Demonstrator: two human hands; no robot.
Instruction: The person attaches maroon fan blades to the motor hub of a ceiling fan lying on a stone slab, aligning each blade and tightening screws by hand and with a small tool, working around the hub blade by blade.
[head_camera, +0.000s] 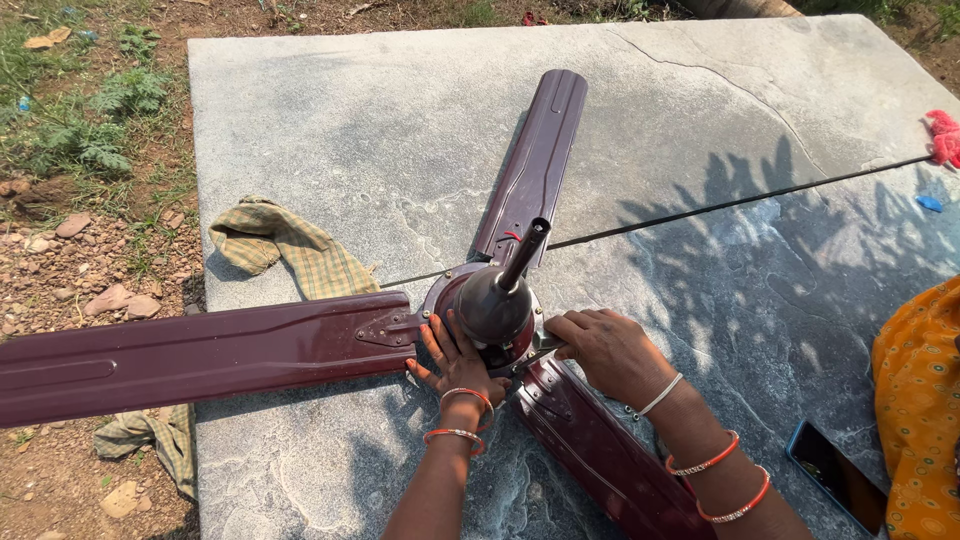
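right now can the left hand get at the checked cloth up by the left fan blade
Probably yes: the left hand rests on the fan hub, and only the flat left blade lies between it and the checked cloth.

one head-worn view looks steeply down, close, over the stone slab (330, 120).

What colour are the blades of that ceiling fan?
The fan blades are dark maroon, glossy; seen best in the head view.

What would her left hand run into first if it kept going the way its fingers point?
The left hand already rests against the fan's motor hub, fingers pointing up and away. Going on, it would press into that hub; depth is hard to judge.
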